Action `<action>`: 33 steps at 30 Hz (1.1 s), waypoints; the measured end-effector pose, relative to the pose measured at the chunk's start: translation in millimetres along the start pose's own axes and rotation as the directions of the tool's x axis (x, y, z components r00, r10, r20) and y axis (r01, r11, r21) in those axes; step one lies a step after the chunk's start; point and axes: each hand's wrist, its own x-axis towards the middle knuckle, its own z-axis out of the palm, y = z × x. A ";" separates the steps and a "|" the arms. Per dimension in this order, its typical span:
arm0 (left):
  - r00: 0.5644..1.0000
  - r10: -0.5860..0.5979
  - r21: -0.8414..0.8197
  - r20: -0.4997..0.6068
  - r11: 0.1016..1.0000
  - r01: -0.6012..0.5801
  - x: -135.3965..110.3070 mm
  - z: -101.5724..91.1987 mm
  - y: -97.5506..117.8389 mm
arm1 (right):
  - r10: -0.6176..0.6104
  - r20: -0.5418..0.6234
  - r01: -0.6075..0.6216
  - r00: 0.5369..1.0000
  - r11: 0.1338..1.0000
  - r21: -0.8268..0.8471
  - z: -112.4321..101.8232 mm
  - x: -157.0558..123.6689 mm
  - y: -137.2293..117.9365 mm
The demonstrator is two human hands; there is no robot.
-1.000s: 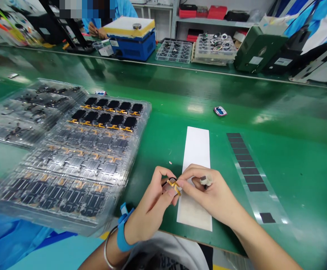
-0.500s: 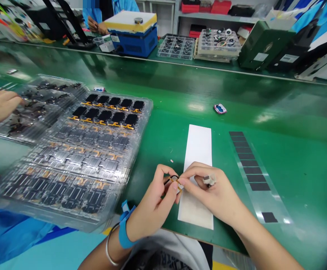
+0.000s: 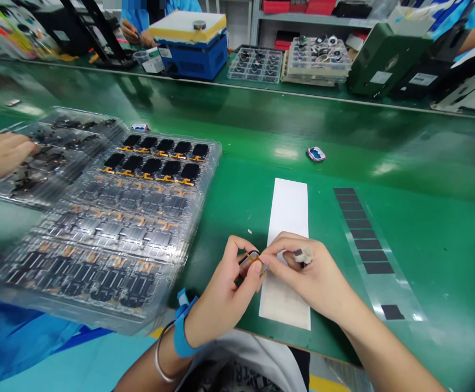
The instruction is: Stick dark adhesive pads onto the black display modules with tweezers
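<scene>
My left hand (image 3: 237, 277) is closed around a small display module (image 3: 255, 259) with a dark rim and an orange flex cable. The thumb and fingertips of my right hand (image 3: 306, 272) pinch together at the module's right edge, over a white paper strip (image 3: 288, 212). A crumpled whitish piece with a dark spot (image 3: 303, 255) sits against my right fingers; what it is I cannot make out. To the left lies a clear plastic tray (image 3: 205, 201) with black display modules (image 3: 152, 165) in its far rows.
A clear sheet of dark rectangular stickers (image 3: 362, 234) lies to the right. Beyond it is a small blue-and-white item (image 3: 316, 154). Another person's hand (image 3: 0, 155) is over a second tray (image 3: 49, 185) at left. A blue box (image 3: 205, 57) stands on the back ledge.
The module has tilted slightly between my fingers, showing more of its pale face. Both hands otherwise keep their grip. The other person's hand at left has shifted slightly right.
</scene>
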 end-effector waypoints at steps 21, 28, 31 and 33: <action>0.996 0.013 0.033 -0.085 0.999 -0.010 -2.1 2.2 2.5 | -0.088 -0.077 0.088 0.993 0.996 0.001 -20.8 -5.4 -4.2; 0.959 0.158 0.621 0.236 0.735 -0.274 -7.1 11.6 8.0 | -0.169 -0.540 0.243 0.825 0.968 0.069 -43.3 -53.6 27.6; 0.874 0.192 0.694 0.446 0.542 -0.474 -6.7 22.5 6.0 | -0.008 -0.555 0.108 0.832 0.983 0.149 -34.1 -72.2 47.4; 0.831 0.168 0.719 0.531 0.431 -0.546 -6.1 28.8 1.8 | 0.026 -0.576 0.089 0.817 0.981 0.171 -27.8 -78.2 54.7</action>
